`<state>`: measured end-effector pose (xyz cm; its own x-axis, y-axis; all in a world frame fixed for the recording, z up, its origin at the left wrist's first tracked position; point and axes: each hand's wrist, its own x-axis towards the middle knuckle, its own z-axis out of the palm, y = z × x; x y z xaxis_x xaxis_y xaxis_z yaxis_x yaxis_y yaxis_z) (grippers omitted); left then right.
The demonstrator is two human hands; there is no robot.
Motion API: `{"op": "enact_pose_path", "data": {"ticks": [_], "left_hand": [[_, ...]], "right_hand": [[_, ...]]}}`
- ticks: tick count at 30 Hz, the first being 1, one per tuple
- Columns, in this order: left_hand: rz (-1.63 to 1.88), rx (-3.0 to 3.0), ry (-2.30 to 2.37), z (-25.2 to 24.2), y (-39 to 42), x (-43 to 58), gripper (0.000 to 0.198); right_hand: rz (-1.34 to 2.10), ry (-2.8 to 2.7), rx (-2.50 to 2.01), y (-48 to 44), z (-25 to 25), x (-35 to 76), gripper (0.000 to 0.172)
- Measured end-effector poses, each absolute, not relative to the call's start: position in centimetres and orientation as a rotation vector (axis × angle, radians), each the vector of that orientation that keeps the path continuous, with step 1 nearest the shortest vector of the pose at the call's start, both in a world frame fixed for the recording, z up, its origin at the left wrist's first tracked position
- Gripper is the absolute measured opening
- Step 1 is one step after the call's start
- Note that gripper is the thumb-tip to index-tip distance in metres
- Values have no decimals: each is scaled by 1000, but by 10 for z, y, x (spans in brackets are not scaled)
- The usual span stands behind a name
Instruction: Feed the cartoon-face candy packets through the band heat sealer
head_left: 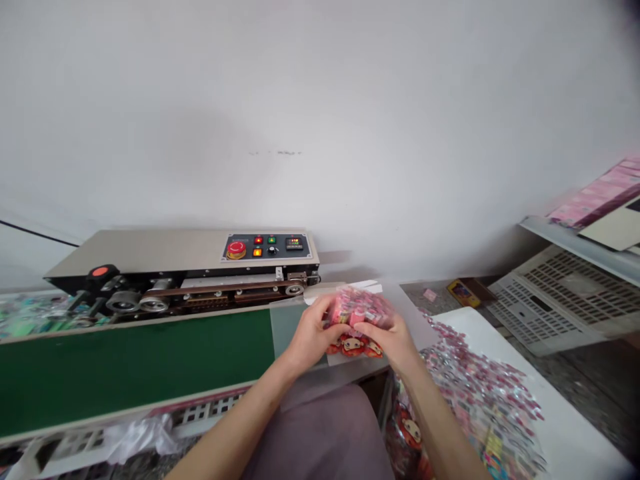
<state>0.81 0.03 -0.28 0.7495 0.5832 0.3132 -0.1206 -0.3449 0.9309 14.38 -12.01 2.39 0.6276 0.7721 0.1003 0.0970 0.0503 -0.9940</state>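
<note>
Between my two hands is a clear plastic bag (357, 308) filled with small pink and red items, with cartoon faces printed along its lower part. My left hand (320, 327) grips the bag's left side, its thumb across the front. On the other side, my right hand (387, 333) holds it with the thumb likewise pressed on the front. The bag is over a pale sheet at the right end of a green conveyor belt (200, 357). Behind the belt stands a band sealing machine (185, 250) with a lit control panel.
Many small pink and clear wrapped pieces (480, 380) are heaped on a white surface (570, 420) at the right. Plastic crates (560, 300) stand beyond, with pink boxes (600, 190) on a shelf. Crumpled white plastic (143, 437) hangs below the belt.
</note>
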Motion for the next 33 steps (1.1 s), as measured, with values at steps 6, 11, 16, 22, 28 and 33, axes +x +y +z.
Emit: {"op": "enact_pose_path", "data": {"ticks": [6, 11, 16, 22, 28, 33], "left_hand": [[653, 1917, 485, -9, 2, 15, 35], [609, 1926, 517, 5, -7, 29, 28], [448, 1969, 623, 2, -9, 44, 38], [463, 2146, 936, -5, -10, 37, 45], [422, 2566, 1081, 1, -7, 22, 59], [457, 2900, 566, -15, 5, 2, 44]], "right_hand": [[744, -673, -1538, -124, 8, 147, 58], [781, -608, -1595, -143, 30, 161, 56], [821, -550, -1654, -150, 36, 186, 57], [757, -661, -1795, -130, 9, 205, 64], [126, -1002, -2471, -122, 6, 199, 108], [-243, -1347, -2702, -120, 11, 180, 79]]}}
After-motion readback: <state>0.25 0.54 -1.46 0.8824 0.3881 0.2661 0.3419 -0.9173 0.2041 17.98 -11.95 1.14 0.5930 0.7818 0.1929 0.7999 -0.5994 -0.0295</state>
